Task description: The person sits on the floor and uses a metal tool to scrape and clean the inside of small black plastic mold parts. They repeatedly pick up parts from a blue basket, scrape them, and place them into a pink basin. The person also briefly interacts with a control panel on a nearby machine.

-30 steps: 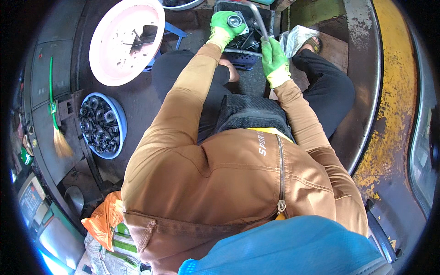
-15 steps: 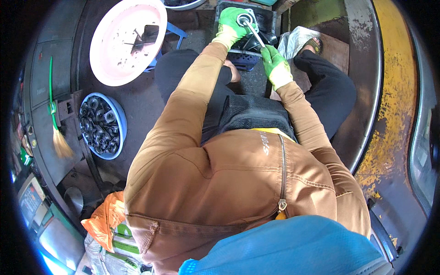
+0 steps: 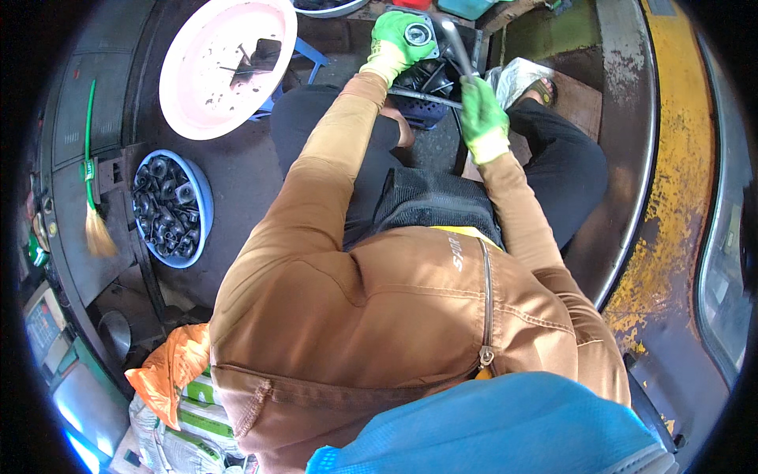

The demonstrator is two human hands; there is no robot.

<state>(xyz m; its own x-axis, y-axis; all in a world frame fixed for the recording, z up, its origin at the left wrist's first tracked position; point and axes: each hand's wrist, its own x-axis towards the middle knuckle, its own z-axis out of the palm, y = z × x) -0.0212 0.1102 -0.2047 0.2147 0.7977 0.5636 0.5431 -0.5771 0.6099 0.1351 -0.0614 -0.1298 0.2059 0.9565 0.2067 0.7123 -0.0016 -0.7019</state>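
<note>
My left hand (image 3: 392, 41), in a green and yellow glove, is closed around a part with a squarish flange and a round metal ring (image 3: 418, 33). In my right hand (image 3: 482, 118), gloved alike, is a metal rod (image 3: 459, 49). The rod slants up and left from the fist, its rounded end just right of the part and apart from it. Beneath both hands stands a dark crate (image 3: 426, 97) holding black parts (image 3: 427, 79), partly hidden by my left hand and the rod.
A large pink basin (image 3: 189, 83) stands on a blue stool (image 3: 311, 55) at the left, with a few dark pieces in it. Below it, a blue tub (image 3: 207, 207) is full of black parts. A green-handled broom (image 3: 89, 150) leans further left. At right runs a worn yellow panel (image 3: 683, 158).
The rod's end, which was at the ring of the part, has come away to the right. My right hand has turned the rod more upright; my left hand keeps its hold.
</note>
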